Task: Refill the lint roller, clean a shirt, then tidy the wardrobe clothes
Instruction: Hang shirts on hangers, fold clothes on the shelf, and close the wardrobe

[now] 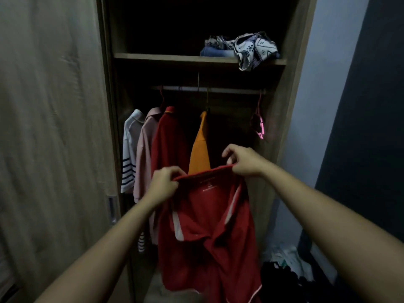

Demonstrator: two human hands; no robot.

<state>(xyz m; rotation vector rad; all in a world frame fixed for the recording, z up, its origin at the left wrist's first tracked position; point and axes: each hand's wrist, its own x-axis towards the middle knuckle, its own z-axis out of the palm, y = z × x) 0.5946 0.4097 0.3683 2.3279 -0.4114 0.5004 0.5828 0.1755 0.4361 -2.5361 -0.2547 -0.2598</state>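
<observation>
Both hands, left (163, 185) and right (242, 159), pinch a red shirt's (207, 232) collar, the shirt hanging between them before the wardrobe (196, 59).

A shirt (207, 232) hangs between the left hand (162, 184) and right hand (240, 159), garments (170, 138) on a rail (229, 90) behind them, a shelf (157, 56) with clothes (242, 47) above, and perhaps laundry (284, 265) heaped below the right hand.

- A home bedroom corner
- An open wooden wardrobe (290, 88): shirts (170, 138) hang from its rail (218, 89), folded clothes (238, 48) at its shelf's right edge
</observation>
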